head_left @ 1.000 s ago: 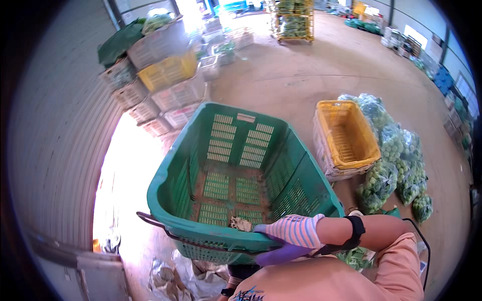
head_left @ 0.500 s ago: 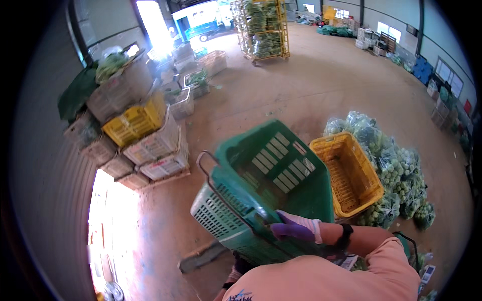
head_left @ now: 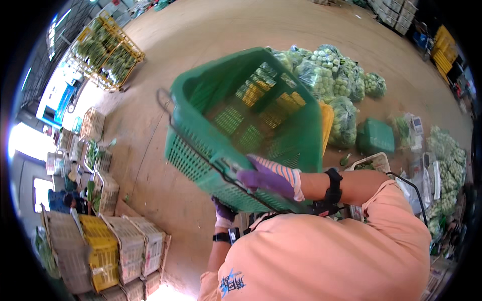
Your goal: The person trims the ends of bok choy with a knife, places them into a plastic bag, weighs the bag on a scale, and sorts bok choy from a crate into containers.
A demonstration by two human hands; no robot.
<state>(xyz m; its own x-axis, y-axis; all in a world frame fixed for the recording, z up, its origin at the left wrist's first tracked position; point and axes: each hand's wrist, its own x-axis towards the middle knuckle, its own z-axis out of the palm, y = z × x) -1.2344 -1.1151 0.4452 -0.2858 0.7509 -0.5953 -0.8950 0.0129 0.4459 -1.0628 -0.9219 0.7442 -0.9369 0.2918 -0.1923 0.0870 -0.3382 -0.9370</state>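
**Green lattice crate held tilted at chest height**

Green moulded plastic forms the crate [head_left: 246,125], carried clear of the floor and tipped so that its empty interior faces the camera. The right hand [head_left: 268,178], in a purple glove with a striped cuff, is closed over the near rim where a thin black wire handle [head_left: 201,155] runs; the left hand [head_left: 223,210], likewise gloved, is pressed under the lower edge, its grip largely hidden. Such opposed holds steady a bulky, light load. The walls are pierced in slotted panels. Behind, bagged green vegetables [head_left: 326,75] lie heaped on the concrete floor [head_left: 201,30] beside a yellow crate [head_left: 327,123]. Stacked crates [head_left: 110,256] stand at lower left.
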